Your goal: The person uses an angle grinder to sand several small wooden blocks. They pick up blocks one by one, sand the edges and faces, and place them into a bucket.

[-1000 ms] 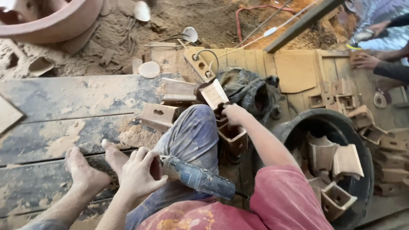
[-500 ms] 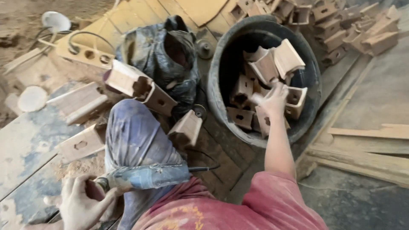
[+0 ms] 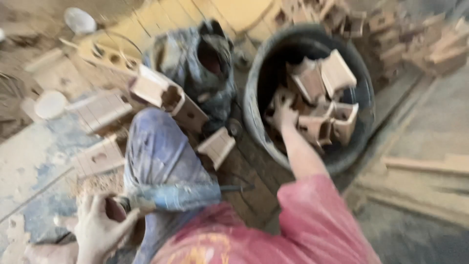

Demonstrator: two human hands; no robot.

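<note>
Blurred throughout. Right hand down in black tub among pale wooden blocks, grip unclear. Left hand closed round dark tool handle.

The single head view looks steeply down from close above the person's lap, facing the floor and a black tub at upper right.
</note>
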